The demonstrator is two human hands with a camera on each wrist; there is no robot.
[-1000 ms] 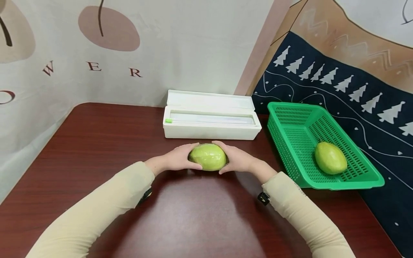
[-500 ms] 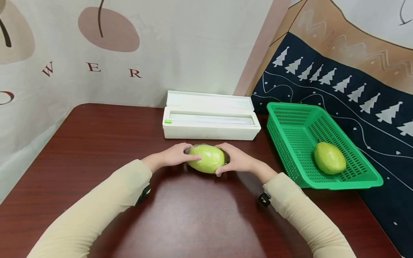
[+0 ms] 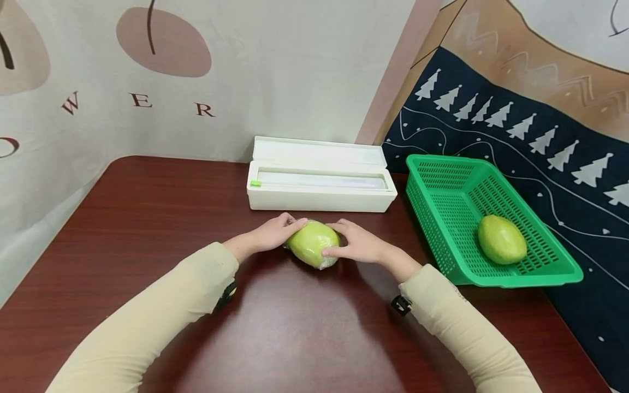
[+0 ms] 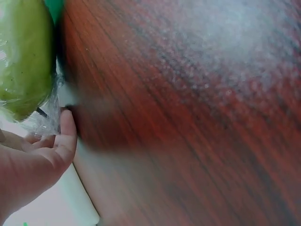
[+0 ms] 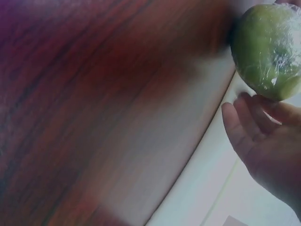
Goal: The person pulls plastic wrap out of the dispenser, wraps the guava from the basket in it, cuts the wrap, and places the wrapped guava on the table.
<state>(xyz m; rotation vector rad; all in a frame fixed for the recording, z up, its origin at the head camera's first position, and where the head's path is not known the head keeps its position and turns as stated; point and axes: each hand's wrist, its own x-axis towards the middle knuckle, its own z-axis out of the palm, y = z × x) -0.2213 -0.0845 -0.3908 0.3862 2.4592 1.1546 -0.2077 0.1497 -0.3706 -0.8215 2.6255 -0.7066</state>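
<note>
A yellow-green pear point(image 3: 312, 244), wrapped in shiny cling film, is between both hands near the middle of the table. My left hand point(image 3: 270, 234) pinches its left end, the thumb lying over the top. In the left wrist view, loose film point(image 4: 46, 115) bunches around the dark stem near the curled fingertips. My right hand point(image 3: 361, 243) holds the right side, thumb across the front and fingers behind. The right wrist view shows crinkled film on the pear's end point(image 5: 268, 52), with a finger against it and the other fingers loosely bent.
Just behind the hands stands a white cling film box point(image 3: 321, 201), lid raised, with a small green slider point(image 3: 255, 183). To the right, a green plastic basket point(image 3: 454, 262) holds another pear point(image 3: 501, 240). Patterned cloth hangs behind the dark red wooden table point(image 3: 162, 218).
The pear has turned between the hands, so its right end now points toward the front and shows crinkled film. My left thumb has moved onto its top; my right thumb has shifted up its front.
</note>
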